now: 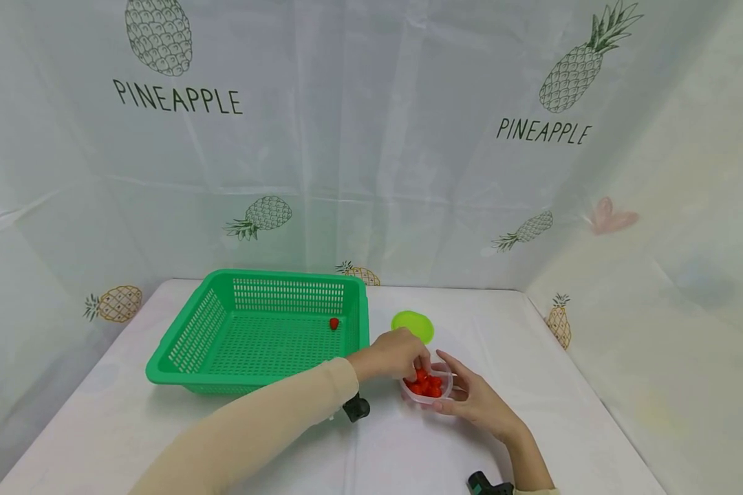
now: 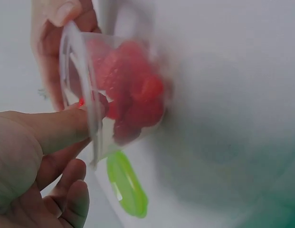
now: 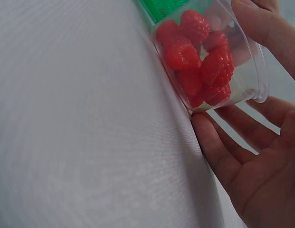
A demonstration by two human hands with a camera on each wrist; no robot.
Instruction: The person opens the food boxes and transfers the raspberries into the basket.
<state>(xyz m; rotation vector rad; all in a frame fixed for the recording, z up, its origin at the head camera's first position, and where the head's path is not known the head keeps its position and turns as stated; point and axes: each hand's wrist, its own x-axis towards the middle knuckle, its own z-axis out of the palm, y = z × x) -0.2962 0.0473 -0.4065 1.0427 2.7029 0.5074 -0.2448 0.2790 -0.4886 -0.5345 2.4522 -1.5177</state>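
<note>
A clear plastic cup with several raspberries in it stands on the white-covered table. My right hand holds it from the right, thumb along one side near the rim and fingers round the other. From the left, my left hand reaches over the rim with thumb and forefinger down inside the cup. The fingertips pinch at a raspberry, mostly hidden behind them and the cup wall. The other fingers of the left hand stay outside, loosely bent.
A green plastic basket stands at the left, with a single raspberry near its right wall. Just behind the cup lies a lime-green lid. Pineapple-printed sheeting walls the table at the back and sides.
</note>
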